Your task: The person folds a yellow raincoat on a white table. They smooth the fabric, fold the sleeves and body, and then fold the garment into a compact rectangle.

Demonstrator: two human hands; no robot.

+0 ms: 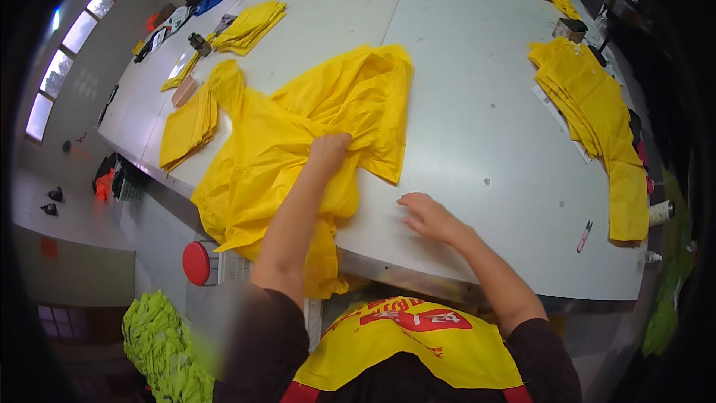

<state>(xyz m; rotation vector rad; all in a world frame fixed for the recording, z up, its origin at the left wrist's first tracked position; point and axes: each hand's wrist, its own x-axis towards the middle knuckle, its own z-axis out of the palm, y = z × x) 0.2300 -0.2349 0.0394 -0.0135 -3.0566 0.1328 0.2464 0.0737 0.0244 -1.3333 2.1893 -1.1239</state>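
Observation:
A large, crumpled piece of thin yellow fabric [261, 134] is spread over the left middle of the table, and part of it hangs down past the near edge. My left hand [330, 153] is closed on a gathered fold near the centre of this fabric. To the right of the cloth, my right hand [426, 216] hovers by the table's near edge with its fingers apart and nothing in them. Whether the fabric is a finished garment is hard to tell from its bunched shape.
The pale table [477, 149] bears a folded yellow stack [188, 128] at left, another yellow pile [250, 27] behind it and long layered yellow pieces [589, 97] at right. A pink-and-white pen-like tool [584, 237] lies near right. Below left are a red stool [196, 263] and lime-green fabric [164, 351].

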